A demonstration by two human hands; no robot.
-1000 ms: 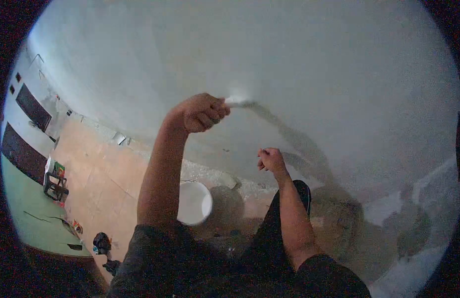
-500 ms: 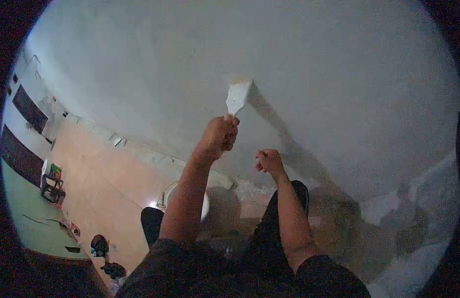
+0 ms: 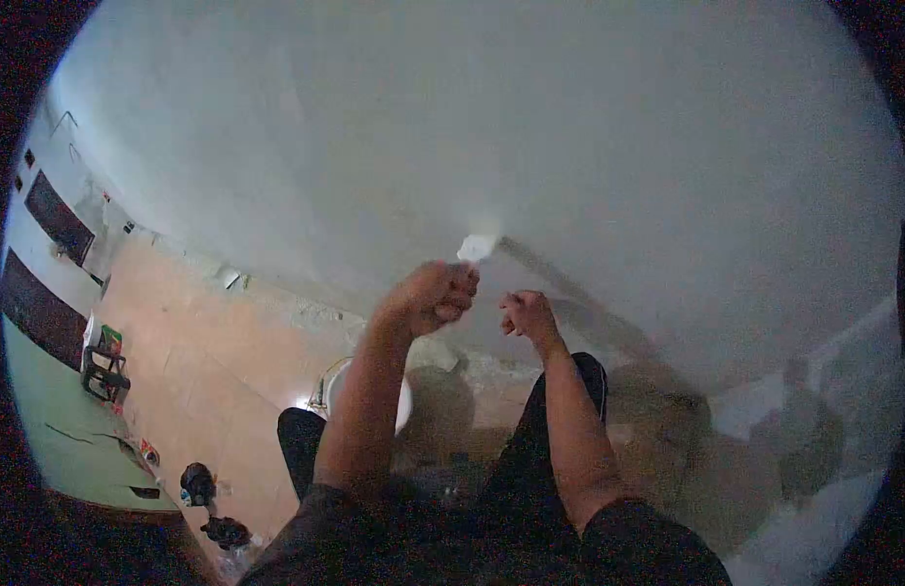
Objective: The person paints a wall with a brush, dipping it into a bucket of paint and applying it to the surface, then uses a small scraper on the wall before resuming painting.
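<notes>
My left hand point(image 3: 439, 296) is closed round the handle of a paintbrush point(image 3: 478, 246). White paint coats the brush head, which points up and away from me against the pale grey-white wall point(image 3: 648, 146). Its handle is hidden in my fist. Just to the right, my right hand point(image 3: 528, 316) is curled into a loose fist with nothing visible in it, close to the wall and apart from the brush.
A round white bucket point(image 3: 403, 405) stands below my left forearm, partly hidden by it. Rough debris lies along the wall's foot. On the tiled floor point(image 3: 208, 361) at left are a dark chair point(image 3: 105, 375) and dark bundles point(image 3: 224, 531).
My left hand has drawn the paintbrush down the wall, nearer to my right hand. The brush's shadow has shortened. My right hand has hardly moved.
</notes>
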